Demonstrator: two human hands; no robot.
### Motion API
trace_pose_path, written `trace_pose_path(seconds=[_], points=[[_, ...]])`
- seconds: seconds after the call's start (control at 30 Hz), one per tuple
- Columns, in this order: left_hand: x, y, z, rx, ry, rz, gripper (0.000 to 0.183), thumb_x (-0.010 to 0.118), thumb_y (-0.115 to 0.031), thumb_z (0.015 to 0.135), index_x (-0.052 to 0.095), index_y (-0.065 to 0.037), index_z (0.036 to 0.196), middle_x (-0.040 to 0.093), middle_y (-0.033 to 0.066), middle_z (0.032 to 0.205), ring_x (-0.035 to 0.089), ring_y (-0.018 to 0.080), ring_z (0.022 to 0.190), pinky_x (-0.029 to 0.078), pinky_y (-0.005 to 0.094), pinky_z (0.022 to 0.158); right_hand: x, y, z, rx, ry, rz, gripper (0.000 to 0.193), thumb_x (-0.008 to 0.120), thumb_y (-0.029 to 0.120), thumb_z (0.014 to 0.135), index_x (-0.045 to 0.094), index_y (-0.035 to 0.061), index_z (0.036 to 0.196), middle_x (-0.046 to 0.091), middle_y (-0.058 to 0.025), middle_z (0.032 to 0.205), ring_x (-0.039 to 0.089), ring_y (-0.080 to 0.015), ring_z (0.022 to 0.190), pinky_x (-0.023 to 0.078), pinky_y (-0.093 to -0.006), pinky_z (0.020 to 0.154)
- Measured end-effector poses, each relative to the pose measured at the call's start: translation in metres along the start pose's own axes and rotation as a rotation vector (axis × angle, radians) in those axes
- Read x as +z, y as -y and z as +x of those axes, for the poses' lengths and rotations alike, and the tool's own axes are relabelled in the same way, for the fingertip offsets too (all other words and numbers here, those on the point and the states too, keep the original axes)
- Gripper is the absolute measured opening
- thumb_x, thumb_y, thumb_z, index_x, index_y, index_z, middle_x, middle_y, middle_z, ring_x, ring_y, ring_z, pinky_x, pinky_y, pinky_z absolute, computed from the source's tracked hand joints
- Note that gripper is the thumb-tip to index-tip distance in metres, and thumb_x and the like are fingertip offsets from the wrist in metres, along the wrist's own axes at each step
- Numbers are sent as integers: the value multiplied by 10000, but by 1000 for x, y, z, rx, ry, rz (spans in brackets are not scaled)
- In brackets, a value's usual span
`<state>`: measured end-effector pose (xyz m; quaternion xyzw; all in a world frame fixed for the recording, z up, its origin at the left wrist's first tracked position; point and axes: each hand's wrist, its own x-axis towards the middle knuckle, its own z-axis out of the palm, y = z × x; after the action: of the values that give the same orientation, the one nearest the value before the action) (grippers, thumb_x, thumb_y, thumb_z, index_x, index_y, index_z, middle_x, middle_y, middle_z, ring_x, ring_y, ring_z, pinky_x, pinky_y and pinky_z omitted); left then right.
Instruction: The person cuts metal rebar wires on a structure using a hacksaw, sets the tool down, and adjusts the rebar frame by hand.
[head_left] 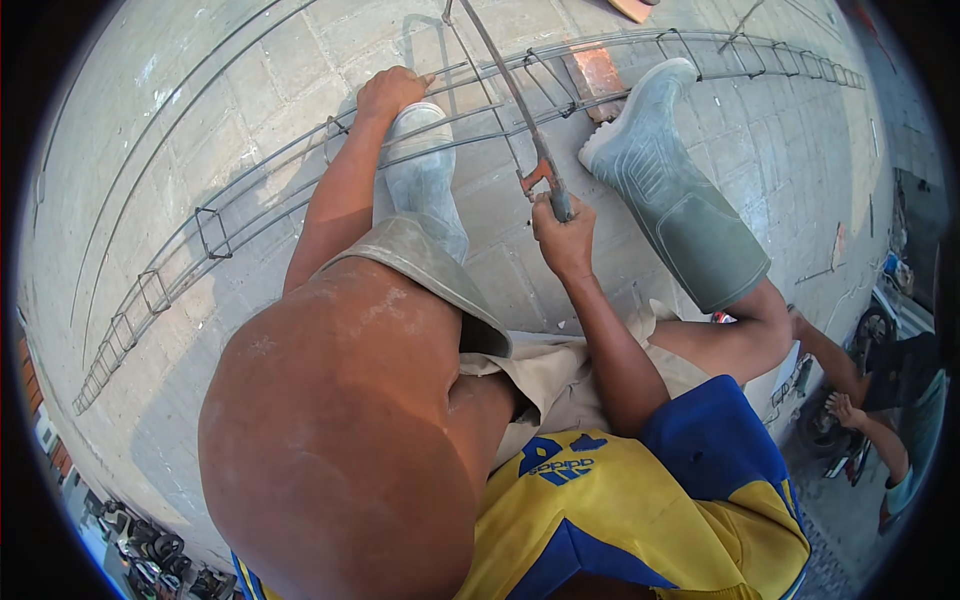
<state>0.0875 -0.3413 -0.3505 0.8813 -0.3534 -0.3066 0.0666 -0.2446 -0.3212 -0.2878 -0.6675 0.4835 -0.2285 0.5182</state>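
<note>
My right hand [564,237] is closed around the handle of a hacksaw [519,97], which has a dark bow frame and an orange part near the grip. Its thin blade crosses the steel bars of a long reinforcing-bar cage [213,233] with square stirrups. To the left, my left hand [391,92] is wrapped around a steel bar of that cage, just beyond the toe of my left rubber boot [425,185]. That boot's foot is partly under the bars. A reddish brick [598,78] lies beneath the cage, beside my right rubber boot [670,185].
The cage curves across the paved ground [500,270] from far right to near left. More long thin bars [140,150] lie at the left. Another person's hand [846,411] shows at the right, near a motorcycle [873,328]. Parked motorcycles [150,545] stand at the lower left.
</note>
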Motion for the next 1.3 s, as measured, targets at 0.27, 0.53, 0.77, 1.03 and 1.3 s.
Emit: trace_pose_path(seconds=[0.27, 0.53, 0.77, 1.03, 1.3], points=[[24, 26, 30, 17, 220, -132, 630, 579, -643, 874, 726, -104, 1164, 658, 153, 1279, 606, 341, 1213, 460, 461, 1012, 12, -2, 2, 145, -17, 157, 292, 600, 125, 899, 561, 29, 626, 527, 12, 543, 477, -64, 483, 372, -263, 458], [16, 1, 25, 99, 222, -176, 653, 633, -582, 885, 717, 38, 1075, 684, 238, 1149, 653, 347, 1060, 487, 421, 914, -10, -25, -26, 81, -11, 22, 148, 612, 97, 890, 682, -33, 888, 462, 52, 610, 408, -29, 598, 371, -261, 527], [24, 25, 17, 45, 357, -373, 599, 698, -568, 837, 747, -20, 1073, 708, 188, 1128, 659, 300, 1025, 490, 419, 888, -41, 7, -71, 94, -11, 23, 268, 601, 135, 928, 583, 18, 687, 538, 16, 574, 472, -58, 501, 375, -251, 485], [6, 31, -5, 65, -122, -87, 549, 557, -555, 932, 708, -42, 1059, 680, 226, 1159, 635, 397, 1099, 483, 475, 934, -45, 4, -45, -147, -5, -109, 240, 669, 126, 885, 573, -18, 719, 432, -35, 547, 407, -64, 544, 358, -302, 494], [-80, 36, -139, 78, -205, -546, 515, 617, -514, 942, 667, -12, 844, 662, 93, 701, 593, 203, 609, 478, 331, 620, -117, 40, -81, -37, 27, -182, 214, 672, 165, 891, 629, -22, 796, 410, -46, 581, 378, -96, 570, 364, -307, 517]])
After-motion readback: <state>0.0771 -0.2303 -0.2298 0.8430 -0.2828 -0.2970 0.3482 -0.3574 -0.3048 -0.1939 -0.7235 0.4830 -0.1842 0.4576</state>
